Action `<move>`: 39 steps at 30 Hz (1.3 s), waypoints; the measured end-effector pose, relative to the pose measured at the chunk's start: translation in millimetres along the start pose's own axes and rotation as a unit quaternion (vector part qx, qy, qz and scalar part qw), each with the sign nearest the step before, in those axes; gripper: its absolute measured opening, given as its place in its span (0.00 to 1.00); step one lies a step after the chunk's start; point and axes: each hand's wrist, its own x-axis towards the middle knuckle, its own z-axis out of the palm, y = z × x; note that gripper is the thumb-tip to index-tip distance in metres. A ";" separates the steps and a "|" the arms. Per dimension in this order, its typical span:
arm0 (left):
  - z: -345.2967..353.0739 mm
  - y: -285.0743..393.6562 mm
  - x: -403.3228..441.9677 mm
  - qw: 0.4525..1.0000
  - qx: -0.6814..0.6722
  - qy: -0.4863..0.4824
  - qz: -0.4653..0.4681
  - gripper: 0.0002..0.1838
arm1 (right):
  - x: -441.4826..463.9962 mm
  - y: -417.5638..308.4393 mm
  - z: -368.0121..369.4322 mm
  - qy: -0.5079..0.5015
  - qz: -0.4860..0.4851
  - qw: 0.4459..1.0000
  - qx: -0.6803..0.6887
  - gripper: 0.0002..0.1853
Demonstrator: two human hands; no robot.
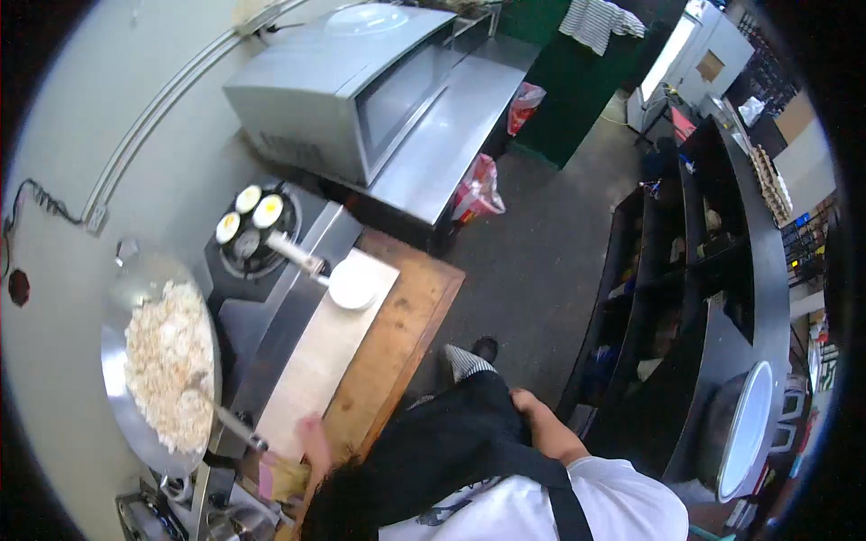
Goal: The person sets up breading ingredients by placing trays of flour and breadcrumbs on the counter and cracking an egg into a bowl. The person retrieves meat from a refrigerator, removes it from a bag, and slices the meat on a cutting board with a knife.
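My left hand (314, 444) is blurred low over the wooden counter edge, beside a yellow and pink cloth-like item (285, 476). Close to it is the handle end of a long-handled ladle or turner (239, 427), whose head sits in a large wok (114, 368) of white rice (167, 365). Whether my fingers touch the handle or the cloth-like item, I cannot tell. My right hand (523, 399) hangs at my side against the black apron, its fingers mostly hidden.
An egg pan (245, 245) with several wells holds three eggs on a burner, its pale handle pointing over a white bowl (353, 285) on a cream board (311, 370). A steel oven-like box (307, 95) stands behind. Dark shelves (663, 270) with a large basin (747, 433) line the right.
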 end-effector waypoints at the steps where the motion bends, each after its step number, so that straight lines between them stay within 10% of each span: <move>1: 38.5 -5.4 -11.9 0.991 -0.066 -0.111 0.041 0.16 | -6.7 -16.5 -29.5 -0.023 0.083 0.996 -0.003 0.18; 5: 111.8 222.4 -27.0 0.859 0.085 -0.504 0.022 0.12 | 61.9 83.9 -53.5 -0.120 0.221 0.968 0.026 0.20; 8: 204.4 290.7 -12.5 0.854 -0.022 -0.406 0.325 0.08 | 115.8 156.1 -104.4 -0.178 0.154 0.969 -0.071 0.19; 10: 231.7 376.2 -11.6 0.863 -0.049 -0.450 0.223 0.15 | 103.2 139.4 -211.5 -0.118 -0.009 0.958 -0.263 0.16; 13: 280.3 456.1 4.0 0.816 -0.081 -0.544 0.181 0.24 | 136.2 142.1 -314.8 0.019 0.024 0.960 -0.279 0.12; 16: 328.9 485.9 18.0 0.804 -0.057 -0.560 0.193 0.25 | 188.3 128.3 -395.2 0.199 0.137 0.941 0.238 0.12; 19: 374.2 508.1 33.2 0.811 -0.073 -0.571 0.104 0.24 | 239.6 93.1 -459.1 0.266 0.156 0.889 0.339 0.14; 25: 479.4 559.1 101.7 0.784 -0.105 -0.611 -0.040 0.23 | 315.5 73.0 -521.9 0.059 -0.036 0.997 0.032 0.15; 28: 557.1 575.2 159.7 0.677 -0.299 -0.669 -0.077 0.24 | 331.1 71.2 -567.5 -0.049 -0.116 0.978 -0.167 0.15; 30: 586.5 619.2 199.0 0.716 -0.194 -0.670 -0.023 0.21 | 384.9 140.0 -571.1 -0.093 -0.219 0.923 -0.304 0.14; 35: 593.2 775.3 255.0 0.779 -0.213 -0.589 0.006 0.20 | 460.5 174.9 -688.2 0.070 0.001 0.997 -0.044 0.14; 36: 596.9 784.0 264.8 0.777 -0.229 -0.586 -0.018 0.20 | 477.6 167.8 -728.8 -0.005 0.125 0.919 0.375 0.10; 39: 614.5 792.2 286.2 0.780 -0.278 -0.555 -0.081 0.20 | 477.8 39.9 -841.5 0.284 -0.005 0.943 0.174 0.08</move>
